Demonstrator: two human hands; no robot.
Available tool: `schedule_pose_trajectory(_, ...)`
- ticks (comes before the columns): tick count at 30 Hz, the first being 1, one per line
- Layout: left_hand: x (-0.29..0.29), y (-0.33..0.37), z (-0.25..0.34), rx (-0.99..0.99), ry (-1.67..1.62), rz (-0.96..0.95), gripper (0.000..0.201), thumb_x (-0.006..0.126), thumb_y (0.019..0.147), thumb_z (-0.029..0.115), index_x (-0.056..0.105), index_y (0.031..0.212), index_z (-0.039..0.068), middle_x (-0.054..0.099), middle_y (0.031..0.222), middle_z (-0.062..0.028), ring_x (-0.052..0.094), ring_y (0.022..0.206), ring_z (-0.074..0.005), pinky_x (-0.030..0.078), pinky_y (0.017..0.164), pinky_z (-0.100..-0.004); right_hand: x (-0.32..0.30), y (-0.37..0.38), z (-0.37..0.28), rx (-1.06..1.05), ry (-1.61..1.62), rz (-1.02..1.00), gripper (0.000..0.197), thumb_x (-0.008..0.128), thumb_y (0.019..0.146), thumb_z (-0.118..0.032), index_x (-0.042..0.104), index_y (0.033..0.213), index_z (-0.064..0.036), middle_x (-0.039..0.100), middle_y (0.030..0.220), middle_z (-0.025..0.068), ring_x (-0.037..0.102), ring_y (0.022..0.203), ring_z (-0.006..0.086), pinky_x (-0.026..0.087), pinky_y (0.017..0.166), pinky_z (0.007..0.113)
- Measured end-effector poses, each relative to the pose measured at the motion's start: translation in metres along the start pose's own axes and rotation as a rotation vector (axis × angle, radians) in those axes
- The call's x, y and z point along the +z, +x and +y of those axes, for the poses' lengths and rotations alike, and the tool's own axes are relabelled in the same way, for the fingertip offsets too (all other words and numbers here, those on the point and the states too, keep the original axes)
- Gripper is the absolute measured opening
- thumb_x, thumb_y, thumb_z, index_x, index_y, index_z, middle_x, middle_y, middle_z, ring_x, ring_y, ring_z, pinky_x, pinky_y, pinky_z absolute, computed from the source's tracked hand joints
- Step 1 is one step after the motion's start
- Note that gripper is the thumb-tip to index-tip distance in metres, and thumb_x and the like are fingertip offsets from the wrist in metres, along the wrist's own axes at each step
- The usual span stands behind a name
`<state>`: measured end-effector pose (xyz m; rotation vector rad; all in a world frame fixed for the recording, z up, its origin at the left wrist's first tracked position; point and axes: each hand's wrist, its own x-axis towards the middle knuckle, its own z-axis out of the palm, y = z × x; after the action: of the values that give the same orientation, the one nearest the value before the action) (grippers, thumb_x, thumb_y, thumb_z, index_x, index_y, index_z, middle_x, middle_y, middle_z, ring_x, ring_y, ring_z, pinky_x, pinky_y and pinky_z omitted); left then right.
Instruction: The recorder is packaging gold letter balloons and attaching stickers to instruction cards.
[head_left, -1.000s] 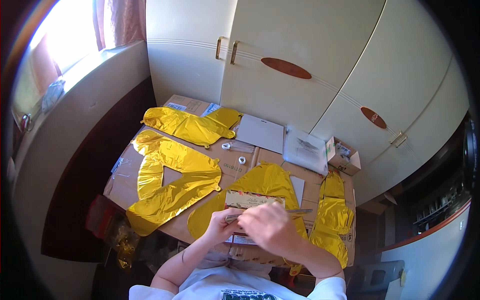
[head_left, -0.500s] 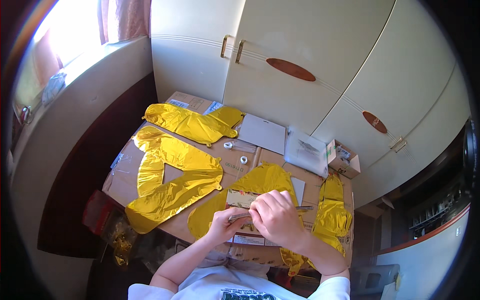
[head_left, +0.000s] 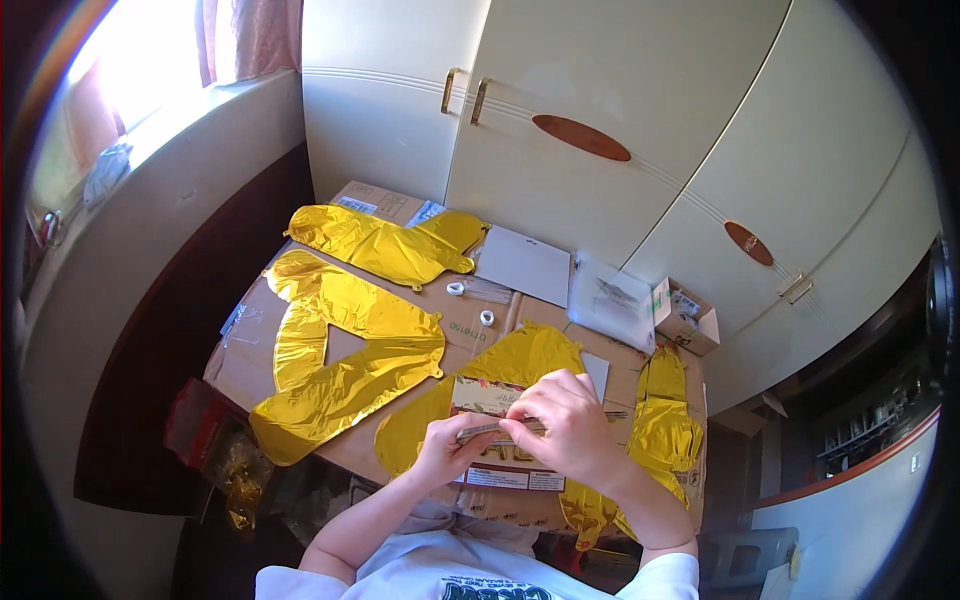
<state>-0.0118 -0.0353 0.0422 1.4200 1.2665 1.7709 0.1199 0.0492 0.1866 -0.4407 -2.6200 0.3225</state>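
Near the table's front edge, my left hand is closed round a thin greyish bundle whose kind I cannot make out. My right hand pinches at the bundle's right end, its fingertips close to the left ones. Under both hands lies a printed card with floral decoration and gold letter shapes, partly covered by them. The card rests over a flat gold foil balloon. To the left is a large, uninflated foil balloon with an angular shape.
Another foil balloon lies at the back, and a folded one at the right edge. Two small white rolls, a grey-white board, a clear plastic bag and a small open box sit on the cardboard-covered table.
My right hand has turned and shifted slightly right, its fingers now pinching lower at the bundle's end. More of the printed card shows. My left hand stays almost in place.
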Motion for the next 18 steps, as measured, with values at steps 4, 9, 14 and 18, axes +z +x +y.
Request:
schedule_pose_trajectory(4, 0.000, -0.002, 0.000, -0.033, -0.002, -0.009, 0.018, 0.063, 0.079, -0.001, 0.063, 0.096, 0.002, 0.066, 0.082, -0.0103, 0.064, 0.069, -0.0165, 0.050, 0.064, -0.0271, 0.002, 0.002, -0.003, -0.047, -0.103, -0.033, 0.008, 0.066, 0.073, -0.014, 0.060, 0.073, -0.0081, 0.058, 0.077, 0.0033, 0.052, 0.082, 0.0204, 0.036, 0.073, 0.034)
schedule_pose_trajectory(9, 0.002, -0.001, 0.002, -0.016, 0.012, 0.007, 0.017, 0.063, 0.079, -0.001, 0.063, 0.096, 0.003, 0.066, 0.083, -0.0101, 0.064, 0.069, -0.0168, 0.050, 0.064, -0.0271, 0.012, 0.000, 0.003, 0.037, -0.031, -0.111, 0.008, 0.060, 0.077, -0.011, 0.055, 0.078, -0.0051, 0.056, 0.079, 0.0069, 0.051, 0.083, 0.0246, 0.037, 0.074, 0.036)
schedule_pose_trajectory(14, 0.002, 0.002, 0.006, 0.002, 0.040, 0.009, 0.018, 0.063, 0.079, -0.001, 0.064, 0.096, 0.004, 0.067, 0.084, -0.0099, 0.064, 0.070, -0.0177, 0.050, 0.065, -0.0273, 0.019, -0.003, 0.014, 0.118, 0.098, -0.087, 0.008, 0.056, 0.080, -0.011, 0.053, 0.082, -0.0041, 0.056, 0.079, 0.0090, 0.051, 0.082, 0.0275, 0.038, 0.075, 0.038)
schedule_pose_trajectory(18, 0.001, 0.000, 0.004, 0.001, 0.029, 0.008, 0.019, 0.063, 0.078, -0.001, 0.064, 0.097, 0.004, 0.067, 0.085, -0.0099, 0.065, 0.072, -0.0178, 0.050, 0.066, -0.0274, 0.013, -0.001, 0.013, 0.086, 0.069, 0.079, 0.010, 0.058, 0.080, -0.014, 0.054, 0.080, -0.0046, 0.055, 0.079, 0.0088, 0.051, 0.081, 0.0276, 0.039, 0.074, 0.038)
